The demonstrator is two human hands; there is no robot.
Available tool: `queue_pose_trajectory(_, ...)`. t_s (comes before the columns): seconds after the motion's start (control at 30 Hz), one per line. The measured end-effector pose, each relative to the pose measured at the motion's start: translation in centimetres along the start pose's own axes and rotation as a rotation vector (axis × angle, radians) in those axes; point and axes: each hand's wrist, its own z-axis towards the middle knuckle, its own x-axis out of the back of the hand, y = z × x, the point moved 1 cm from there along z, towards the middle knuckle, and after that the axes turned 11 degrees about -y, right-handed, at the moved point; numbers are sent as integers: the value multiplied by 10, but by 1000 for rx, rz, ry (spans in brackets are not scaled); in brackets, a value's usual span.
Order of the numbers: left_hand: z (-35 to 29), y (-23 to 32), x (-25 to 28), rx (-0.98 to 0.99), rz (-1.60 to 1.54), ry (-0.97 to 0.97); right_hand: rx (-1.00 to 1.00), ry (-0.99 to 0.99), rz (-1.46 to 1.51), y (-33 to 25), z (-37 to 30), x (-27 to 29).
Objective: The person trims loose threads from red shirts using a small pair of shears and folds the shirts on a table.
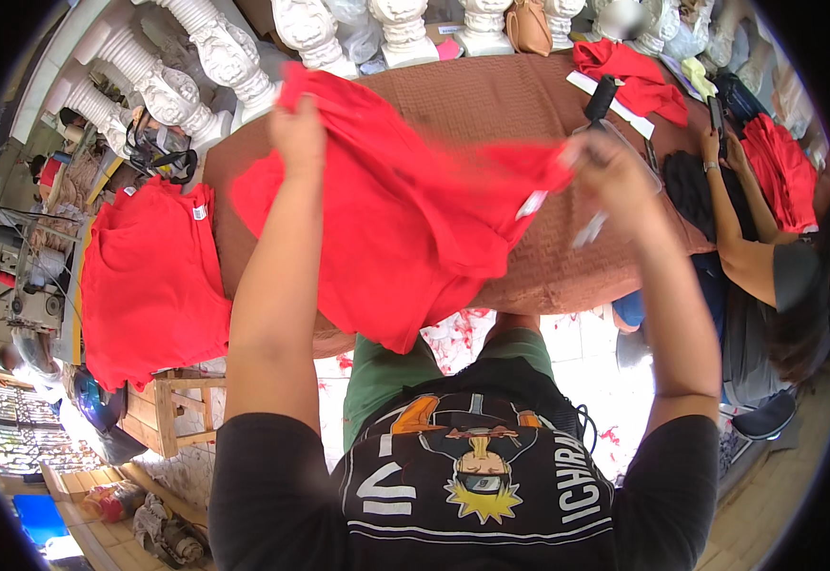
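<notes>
A red garment (386, 219) with a small white label is stretched in the air above the brown-covered table (548, 271). Its upper left part is gripped in my left hand (301, 138), fingers closed on the cloth. At the right end, my right hand (613, 171) pinches the fabric near the label, smeared by motion. A small silvery thing (588, 230) shows below that hand, too blurred to name. To the left of my left arm lies a pile of red garments (153, 276), also with white labels.
White carved balusters (229, 57) line the far edge, with a tan bag (529, 27) among them. A black thread cone (602, 97) and red cloth (634, 76) sit at far right. A person (753, 252) holding a phone sits at right. A wooden stool (172, 409) stands left.
</notes>
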Motion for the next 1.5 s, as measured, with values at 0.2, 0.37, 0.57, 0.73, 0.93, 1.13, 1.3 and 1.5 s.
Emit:
queue_pose_trajectory(0.2, -70, 7, 70, -26, -232, 261, 278, -20, -362, -48, -23, 67)
queue_pose_trajectory(0.37, -112, -42, 66, 91, -75, 491, -164, -287, -284, 22, -46, 48)
queue_pose_trajectory(0.57, -54, 36, 36, -269, 462, -216, -154, -295, -341, 42, -28, 24)
queue_pose_trajectory(0.73, -64, 11, -6, -191, 1064, -583, -345, -295, -482, 54, -13, -16)
queue_pose_trajectory(0.93, -21, -40, 20, 106, 658, -504, -13, -268, -314, 73, 0, -37)
queue_pose_trajectory(1.13, 26, 56, 51, 248, -658, -54, 159, 543, -233, 45, 44, 42)
queue_pose_trajectory(1.3, -19, 79, 65, 306, -722, -164, -36, 572, -399, 78, 41, 57)
queue_pose_trajectory(1.5, -49, 74, 49, 338, -664, -385, -30, 378, -486, 82, 17, 48)
